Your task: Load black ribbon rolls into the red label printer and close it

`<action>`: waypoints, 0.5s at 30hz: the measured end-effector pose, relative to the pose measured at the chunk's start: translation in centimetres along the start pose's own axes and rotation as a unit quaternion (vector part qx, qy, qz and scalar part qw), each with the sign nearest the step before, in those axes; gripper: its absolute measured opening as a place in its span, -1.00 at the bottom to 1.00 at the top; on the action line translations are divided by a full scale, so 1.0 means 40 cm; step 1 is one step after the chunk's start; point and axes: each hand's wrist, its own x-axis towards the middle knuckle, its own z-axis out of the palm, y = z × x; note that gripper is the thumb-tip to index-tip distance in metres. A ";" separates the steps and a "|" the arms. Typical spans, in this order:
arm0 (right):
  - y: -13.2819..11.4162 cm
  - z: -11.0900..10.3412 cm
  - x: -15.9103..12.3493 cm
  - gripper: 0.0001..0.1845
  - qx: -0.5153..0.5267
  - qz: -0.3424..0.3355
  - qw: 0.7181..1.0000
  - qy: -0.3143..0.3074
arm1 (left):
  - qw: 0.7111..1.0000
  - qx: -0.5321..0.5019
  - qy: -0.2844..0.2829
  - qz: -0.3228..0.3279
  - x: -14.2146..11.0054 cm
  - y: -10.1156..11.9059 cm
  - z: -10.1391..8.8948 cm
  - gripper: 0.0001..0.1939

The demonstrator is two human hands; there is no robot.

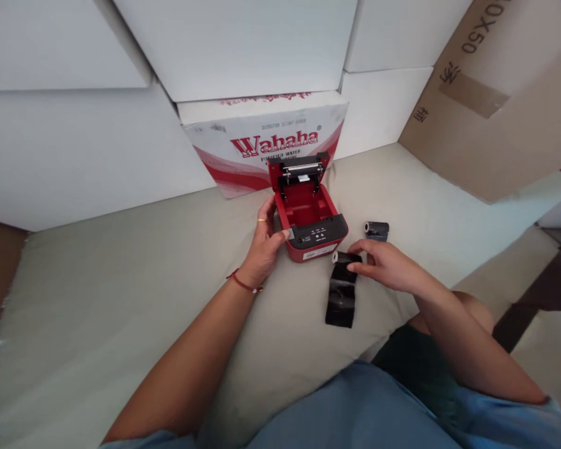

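A small red and black printer (305, 215) stands on the pale cloth surface with its lid raised, showing a red hollow inside. Around its left side wraps my left hand (262, 242), the thumb on the front corner of the black panel. My right hand (376, 260) pinches a roll of black film (342, 257) just in front of the printer, with fingers at the roll's right end. From that roll a loose strip (341, 302) hangs out toward me over the cloth. A second black roll (376, 229) lies to the right of the printer.
Directly behind the printer stands a white and red Wahaha water carton (271, 140). White boxes (243, 43) are stacked along the back. A brown cardboard box (500, 106) stands at the right. The pale cloth (144, 280) stretches out to the left.
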 end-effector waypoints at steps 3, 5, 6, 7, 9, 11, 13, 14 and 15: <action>0.064 -0.033 0.013 -0.66 -0.065 -0.012 0.984 0.167 | 1.000 -0.025 0.007 -0.007 0.000 0.001 0.006 -0.01; 0.123 -0.072 0.029 -0.70 -0.136 0.003 0.957 0.256 | 0.999 -0.046 0.013 -0.016 0.002 0.004 0.011 0.00; 0.153 -0.089 0.039 -0.70 -0.167 0.014 0.948 0.270 | 0.998 -0.055 0.015 -0.021 0.003 0.006 0.012 0.01; 0.181 -0.103 0.049 -0.68 -0.186 0.022 0.946 0.266 | 0.998 -0.062 0.016 -0.025 0.003 0.008 0.013 0.02; 0.225 -0.116 0.068 -0.64 -0.197 0.028 0.951 0.239 | 0.997 -0.067 0.009 -0.029 0.005 0.010 0.013 0.02; 0.249 -0.112 0.082 -0.62 -0.193 0.017 0.956 0.220 | 0.998 -0.062 -0.002 -0.028 0.006 0.009 0.011 0.02; 0.255 -0.101 0.094 -0.58 -0.188 0.004 0.960 0.205 | 0.998 -0.060 -0.006 -0.028 0.006 0.007 0.008 0.02; 0.253 -0.096 0.100 -0.56 -0.189 0.001 0.963 0.193 | 0.998 -0.061 -0.006 -0.030 0.006 0.006 0.007 0.01; 0.249 -0.094 0.105 -0.54 -0.193 0.002 0.965 0.179 | 0.997 -0.063 -0.006 -0.032 0.006 0.005 0.008 0.01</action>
